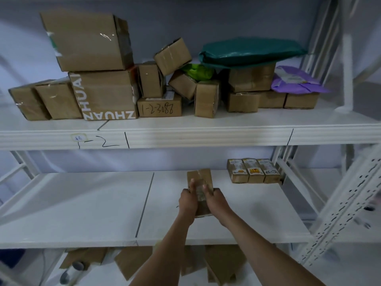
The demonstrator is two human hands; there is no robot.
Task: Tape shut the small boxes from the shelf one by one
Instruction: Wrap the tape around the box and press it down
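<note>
I judge I'm smoothing tape onto the small box (200, 190) on the middle shelf (82, 203). My left hand (188, 200) has its grip clamped on the box's left side, thumb on top; my right hand (215, 200) clamps the right side. Between both grips lies the box. Next: press the strip flat, then set it by the three labelled boxes (254, 171) beyond my right grip.

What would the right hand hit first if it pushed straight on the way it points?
The right hand points up and away along the held box. Past that box, the shelf looks bare to the back wall, though depth is unclear.
</note>
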